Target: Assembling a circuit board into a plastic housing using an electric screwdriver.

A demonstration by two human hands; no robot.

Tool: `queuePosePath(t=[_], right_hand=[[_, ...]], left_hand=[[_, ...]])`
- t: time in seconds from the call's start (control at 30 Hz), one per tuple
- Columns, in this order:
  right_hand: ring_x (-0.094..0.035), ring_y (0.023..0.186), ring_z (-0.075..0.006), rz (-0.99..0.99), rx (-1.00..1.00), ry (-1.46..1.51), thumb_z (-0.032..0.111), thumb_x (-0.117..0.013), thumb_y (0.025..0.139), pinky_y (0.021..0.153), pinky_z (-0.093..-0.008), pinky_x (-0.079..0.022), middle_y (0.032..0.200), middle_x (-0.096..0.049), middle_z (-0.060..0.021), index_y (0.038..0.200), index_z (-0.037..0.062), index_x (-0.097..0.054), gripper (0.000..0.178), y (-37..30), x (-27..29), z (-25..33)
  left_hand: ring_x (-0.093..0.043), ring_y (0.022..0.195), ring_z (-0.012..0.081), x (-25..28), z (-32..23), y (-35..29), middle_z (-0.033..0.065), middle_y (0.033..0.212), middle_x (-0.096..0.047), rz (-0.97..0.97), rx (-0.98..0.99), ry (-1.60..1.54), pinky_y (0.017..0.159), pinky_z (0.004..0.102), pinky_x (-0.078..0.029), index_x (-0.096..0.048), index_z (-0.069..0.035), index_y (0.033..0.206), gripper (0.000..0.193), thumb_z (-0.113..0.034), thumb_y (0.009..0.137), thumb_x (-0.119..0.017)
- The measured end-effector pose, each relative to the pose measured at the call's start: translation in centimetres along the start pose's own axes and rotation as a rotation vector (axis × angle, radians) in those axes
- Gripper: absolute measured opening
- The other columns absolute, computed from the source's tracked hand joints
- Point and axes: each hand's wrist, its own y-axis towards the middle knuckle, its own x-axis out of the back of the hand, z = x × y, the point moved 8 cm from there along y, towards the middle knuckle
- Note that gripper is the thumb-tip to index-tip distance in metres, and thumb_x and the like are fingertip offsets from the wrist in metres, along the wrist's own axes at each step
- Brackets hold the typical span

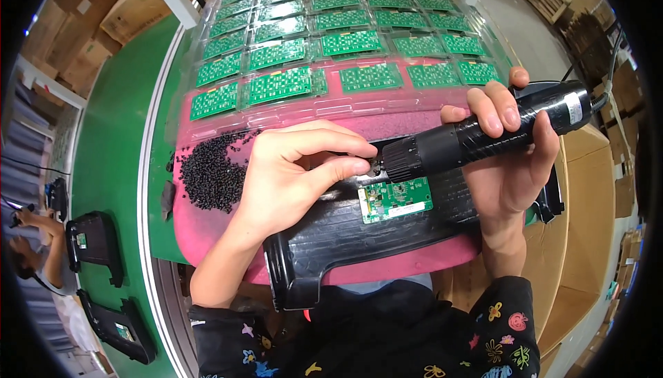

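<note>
My right hand (507, 185) is wrapped round a black corded electric screwdriver (456, 147), held nearly level with its nose to the left. At that nose, my left hand (283, 171) has thumb and forefinger closed together; whatever small piece they hold is too small to make out. Just beneath the nose is a green circuit board (397, 202), lying on a long black plastic housing (345, 240) in front of me. A heap of tiny black screws (210, 174) lies left of my left hand.
Clear plastic trays (297, 114) with several rows of green boards fill the far side of the pink mat (421, 260). An open cardboard box (580, 260) stands at right. Two more black housings (97, 247) lie on the green surface at left, near another person (52, 254).
</note>
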Motion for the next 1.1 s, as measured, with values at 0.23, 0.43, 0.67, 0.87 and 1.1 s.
queuePosePath(t=[0.23,0.43,0.67,0.87,1.1], right_hand=[[-0.048,0.083,-0.0109,0.045,0.014,0.025,0.024,-0.061,0.092,0.095,-0.0394,-0.035,0.086,-0.049,0.0032,0.122,0.0124,-0.042,0.037,0.0,-0.6,0.5],[-0.049,0.082,-0.0112,0.078,0.047,0.038,0.02,-0.062,0.091,0.093,-0.0389,-0.035,0.085,-0.049,0.0028,0.121,0.0126,-0.042,0.037,-0.1,-1.1,1.2],[-0.05,0.078,-0.0096,0.045,0.096,0.015,0.018,-0.066,0.087,0.091,-0.0379,-0.036,0.081,-0.049,0.0057,0.115,0.0151,-0.043,0.036,-0.1,-1.6,2.1],[-0.051,0.077,-0.0092,0.08,0.063,-0.072,0.017,-0.069,0.085,0.089,-0.038,-0.035,0.079,-0.049,0.0064,0.111,0.0177,-0.042,0.038,-0.3,-1.8,2.1],[-0.052,0.077,-0.0099,0.093,0.036,-0.111,0.017,-0.07,0.084,0.091,-0.0396,-0.035,0.079,-0.05,0.0062,0.111,0.0179,-0.042,0.04,-0.3,-2.0,1.7]], left_hand=[[-0.068,0.088,0.0196,-0.3,-0.4,0.1,0.0178,0.093,-0.071,0.047,-0.103,-0.134,0.078,0.0314,-0.055,-0.071,0.006,0.092,0.014,0.012,0.079,-0.07],[-0.07,0.086,0.0206,0.4,0.0,0.0,0.0151,0.091,-0.071,-0.096,-0.055,-0.258,0.077,0.0292,-0.056,-0.067,0.006,0.101,0.02,0.01,0.082,-0.069],[-0.071,0.086,0.0182,0.4,0.2,0.2,0.0122,0.095,-0.071,-0.013,-0.001,-0.014,0.076,0.0273,-0.056,-0.067,0.005,0.107,0.028,0.008,0.079,-0.073],[-0.071,0.082,0.0165,-1.4,-1.2,0.2,0.0112,0.096,-0.073,0.144,-0.174,0.245,0.075,0.0267,-0.056,-0.069,0.003,0.105,0.032,0.002,0.074,-0.079],[-0.071,0.078,0.0189,-1.5,-1.0,0.4,0.0116,0.091,-0.072,0.128,-0.188,0.294,0.071,0.0274,-0.055,-0.069,0.001,0.104,0.028,0.003,0.077,-0.074]])
